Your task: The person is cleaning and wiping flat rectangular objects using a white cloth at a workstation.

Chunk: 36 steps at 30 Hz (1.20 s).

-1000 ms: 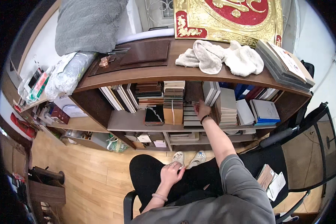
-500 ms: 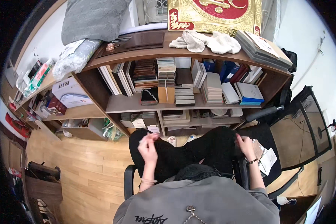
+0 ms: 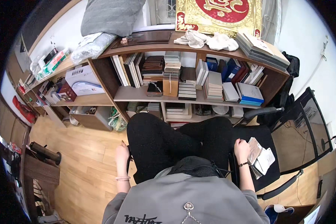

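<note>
On the black seat point(image 3: 250, 130), just beside the curled right hand point(image 3: 242, 148), lie card-like pieces point(image 3: 264, 159); the left hand point(image 3: 122, 153) curls by an armrest point(image 3: 129, 158); whether either grips is unclear. Lettering point(image 3: 141, 219) marks the grey shirt point(image 3: 168, 194) and a white box point(image 3: 84, 81).

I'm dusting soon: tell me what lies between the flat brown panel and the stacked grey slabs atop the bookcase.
The head view shows crumpled white cloths on the brown wooden top.

The right hand point(image 3: 242, 149) partly hides an armrest point(image 3: 233, 168).
</note>
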Motion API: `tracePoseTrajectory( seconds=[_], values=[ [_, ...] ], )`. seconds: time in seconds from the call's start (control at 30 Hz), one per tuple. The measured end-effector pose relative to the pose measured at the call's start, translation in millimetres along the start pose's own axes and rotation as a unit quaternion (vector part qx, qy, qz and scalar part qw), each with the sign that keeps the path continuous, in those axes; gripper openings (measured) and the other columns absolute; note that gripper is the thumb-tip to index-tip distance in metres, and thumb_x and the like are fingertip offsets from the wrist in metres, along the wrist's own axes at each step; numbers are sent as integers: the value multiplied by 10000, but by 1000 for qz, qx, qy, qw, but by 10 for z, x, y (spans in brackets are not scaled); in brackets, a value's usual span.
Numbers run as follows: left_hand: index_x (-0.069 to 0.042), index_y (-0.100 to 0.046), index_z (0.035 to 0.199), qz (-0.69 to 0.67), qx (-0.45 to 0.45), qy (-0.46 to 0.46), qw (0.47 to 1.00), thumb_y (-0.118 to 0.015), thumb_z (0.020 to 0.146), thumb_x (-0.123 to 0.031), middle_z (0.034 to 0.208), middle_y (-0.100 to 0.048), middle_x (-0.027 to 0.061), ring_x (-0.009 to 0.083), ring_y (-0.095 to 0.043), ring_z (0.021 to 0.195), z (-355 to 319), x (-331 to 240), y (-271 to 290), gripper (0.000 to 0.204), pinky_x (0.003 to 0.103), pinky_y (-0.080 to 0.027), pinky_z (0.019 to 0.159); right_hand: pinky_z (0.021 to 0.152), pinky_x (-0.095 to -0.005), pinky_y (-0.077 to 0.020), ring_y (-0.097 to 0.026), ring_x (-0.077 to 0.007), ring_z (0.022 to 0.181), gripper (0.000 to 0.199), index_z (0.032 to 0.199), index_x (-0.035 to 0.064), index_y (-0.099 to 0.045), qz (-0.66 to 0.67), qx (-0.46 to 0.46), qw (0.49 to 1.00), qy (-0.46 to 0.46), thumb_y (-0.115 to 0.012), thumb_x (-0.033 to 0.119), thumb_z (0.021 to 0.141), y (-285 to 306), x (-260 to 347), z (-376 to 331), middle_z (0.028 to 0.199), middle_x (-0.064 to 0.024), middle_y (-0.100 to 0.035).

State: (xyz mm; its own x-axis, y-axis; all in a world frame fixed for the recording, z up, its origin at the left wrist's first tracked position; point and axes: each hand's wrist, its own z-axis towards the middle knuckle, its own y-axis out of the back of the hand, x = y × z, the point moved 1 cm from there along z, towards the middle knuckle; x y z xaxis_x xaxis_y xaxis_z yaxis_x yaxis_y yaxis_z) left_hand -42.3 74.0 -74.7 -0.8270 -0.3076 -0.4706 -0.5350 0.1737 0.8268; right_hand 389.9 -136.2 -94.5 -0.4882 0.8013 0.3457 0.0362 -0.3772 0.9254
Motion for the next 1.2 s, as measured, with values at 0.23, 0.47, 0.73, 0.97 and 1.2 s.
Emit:
tracePoseTrajectory(
  seconds=[0.23,0.47,0.73,0.97,1.2],
  values=[
    [75,-615,784,-370,-59,-100,922,-298,937,-372,774,-615,260,354,-617,776,758,973,-693,569,457,-475,681,668,-462,-477,-606,-390,727,387,757,-27,-647,21,8,999,31,-450,295,838,-112,-49,86,735,-253,-603],
    [69,-612,807,-87,-71,-142,983,-261,937,-366,731,-625,234,353,-625,728,704,598,-423,575,445,-483,665,691,-445,-477,-605,-386,768,374,789,-20,-653,33,28,999,19,-463,300,827,-169,-140,174,767,-254,-606],
    [46,-612,783,73,7,-47,996,-190,941,-422,528,-589,175,279,-631,546,547,303,-227,650,376,-515,594,815,-396,-460,-586,-357,941,340,861,-2,-661,82,304,949,-31,-518,281,739,-565,-453,424,916,-241,-617],
    [99,-560,721,-106,65,28,992,-211,933,-495,475,-547,197,260,-589,412,376,274,-126,721,349,-468,386,807,-384,-473,-603,-343,908,290,880,58,-680,40,246,968,-33,-535,273,750,-200,-107,254,912,-210,-628],
    [84,-578,729,-199,199,113,953,-443,877,-500,561,-591,173,236,-592,438,455,206,-78,618,302,-494,449,748,-387,-482,-619,-341,791,329,889,24,-664,85,358,929,-35,-552,301,751,-554,-435,378,824,-189,-649]
  ],
)
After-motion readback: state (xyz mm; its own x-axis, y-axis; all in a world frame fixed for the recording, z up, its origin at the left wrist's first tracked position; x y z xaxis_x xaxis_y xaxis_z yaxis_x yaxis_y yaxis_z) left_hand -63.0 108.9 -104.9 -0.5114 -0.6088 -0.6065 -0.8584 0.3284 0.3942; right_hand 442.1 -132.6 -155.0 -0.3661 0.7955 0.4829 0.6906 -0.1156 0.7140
